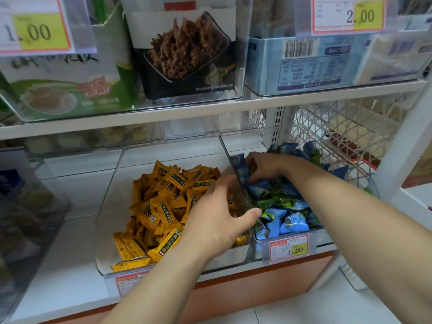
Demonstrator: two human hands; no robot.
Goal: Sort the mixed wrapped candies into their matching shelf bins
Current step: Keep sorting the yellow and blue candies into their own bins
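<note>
Under the left hand [217, 213], spread palm-down: yellow wrapped candies [163, 206] in a clear bin [112, 197]. Right hand [261, 166], beyond it, pinches blue wrapped candies [287, 218] in the neighbouring bin [371, 190].

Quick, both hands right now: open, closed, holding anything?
Left hand: open, fingers spread over the yellow candies, gripping nothing visible.
Right hand: fingers curled into the blue candies; a held piece cannot be told.
</note>
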